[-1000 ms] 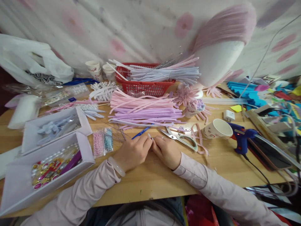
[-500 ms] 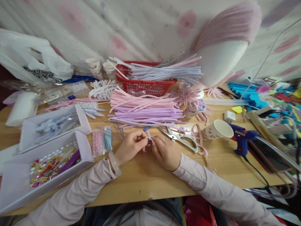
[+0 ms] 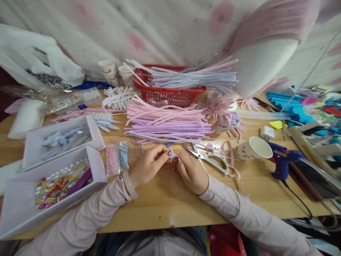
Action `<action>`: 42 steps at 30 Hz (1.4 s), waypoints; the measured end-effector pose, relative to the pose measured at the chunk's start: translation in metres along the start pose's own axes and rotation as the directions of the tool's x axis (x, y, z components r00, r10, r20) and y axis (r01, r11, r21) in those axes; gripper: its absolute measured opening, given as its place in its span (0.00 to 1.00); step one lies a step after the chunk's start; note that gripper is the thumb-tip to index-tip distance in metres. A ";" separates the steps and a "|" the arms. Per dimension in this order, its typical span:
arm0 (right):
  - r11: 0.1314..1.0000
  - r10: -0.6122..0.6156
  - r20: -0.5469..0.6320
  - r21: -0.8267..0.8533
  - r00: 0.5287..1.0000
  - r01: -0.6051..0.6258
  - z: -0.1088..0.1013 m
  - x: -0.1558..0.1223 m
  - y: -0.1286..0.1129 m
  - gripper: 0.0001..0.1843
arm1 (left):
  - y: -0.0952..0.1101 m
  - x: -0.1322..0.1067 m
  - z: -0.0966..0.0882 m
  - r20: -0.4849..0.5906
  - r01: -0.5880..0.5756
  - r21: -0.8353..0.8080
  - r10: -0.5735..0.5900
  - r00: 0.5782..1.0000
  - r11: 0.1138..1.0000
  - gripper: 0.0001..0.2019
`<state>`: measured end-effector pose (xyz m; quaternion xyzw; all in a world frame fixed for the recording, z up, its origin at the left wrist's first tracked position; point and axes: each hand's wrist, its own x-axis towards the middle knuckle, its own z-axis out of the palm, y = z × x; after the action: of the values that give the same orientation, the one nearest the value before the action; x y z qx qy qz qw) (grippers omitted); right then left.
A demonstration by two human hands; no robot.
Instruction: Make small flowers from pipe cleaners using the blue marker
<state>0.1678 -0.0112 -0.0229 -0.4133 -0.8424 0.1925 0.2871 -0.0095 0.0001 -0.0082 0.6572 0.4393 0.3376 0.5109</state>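
Between my fingertips is a short pale piece, apparently a pipe cleaner (image 3: pixel 172 155), bent small and partly covered by my fingers. My left hand (image 3: pixel 147 165) pinches one end of it with thumb and forefinger. From the other side my right hand (image 3: pixel 194 175) grips it, fingers curled. Just beyond my hands lie bundles of purple pipe cleaners (image 3: pixel 170 128) and pink pipe cleaners (image 3: pixel 160 111). Scissors (image 3: pixel 213 163) with pale green handles rest open to the right of my right hand. Packets of pink beads (image 3: pixel 112 160) and blue beads (image 3: pixel 124 156) lie left of my left hand.
A red basket (image 3: pixel 173 95) of pipe cleaners stands at the back. White boxes (image 3: pixel 99 164) of trinkets sit at left. To the right are a paper cup (image 3: pixel 241 151), a blue glue gun (image 3: pixel 281 161) with a cord, and a dark phone (image 3: pixel 314 179).
My hands have drawn slightly apart, showing more of the pale piece between them. The piece no longer sticks upright. The camera view has shifted a little.
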 end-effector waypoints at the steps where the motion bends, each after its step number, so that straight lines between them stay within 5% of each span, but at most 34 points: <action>1: 1.000 0.001 0.001 -0.001 1.000 -0.001 0.000 0.000 0.000 0.12 | -0.001 0.000 -0.001 0.021 0.002 -0.026 -0.001 1.000 1.000 0.12; 10: 0.999 -0.030 0.046 0.036 0.998 0.029 -0.001 -0.001 -0.001 0.12 | 0.001 -0.003 0.001 0.037 -0.229 0.363 0.232 0.972 0.903 0.10; 17: 0.954 -0.114 0.128 0.289 0.985 0.073 -0.007 0.000 0.003 0.16 | 0.003 -0.003 -0.002 0.035 -0.216 0.347 0.218 0.975 0.913 0.08; 24: 0.964 -0.144 0.101 0.239 0.984 0.116 -0.005 0.000 0.003 0.15 | 0.004 -0.004 -0.001 0.057 -0.104 0.131 0.098 0.994 0.986 0.11; 35: 0.968 -0.068 0.136 0.247 0.988 0.032 -0.003 0.001 0.002 0.10 | 0.008 -0.006 0.000 0.033 -0.166 0.299 0.164 0.986 0.940 0.10; 42: 0.951 -0.010 0.083 0.307 0.996 -0.016 -0.006 0.002 -0.004 0.12 | 0.002 -0.005 0.003 -0.115 -0.097 0.094 0.108 0.988 0.991 0.12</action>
<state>0.1687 -0.0109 -0.0153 -0.3563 -0.8128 0.3390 0.3121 -0.0089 -0.0058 -0.0074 0.6794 0.4494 0.3825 0.4361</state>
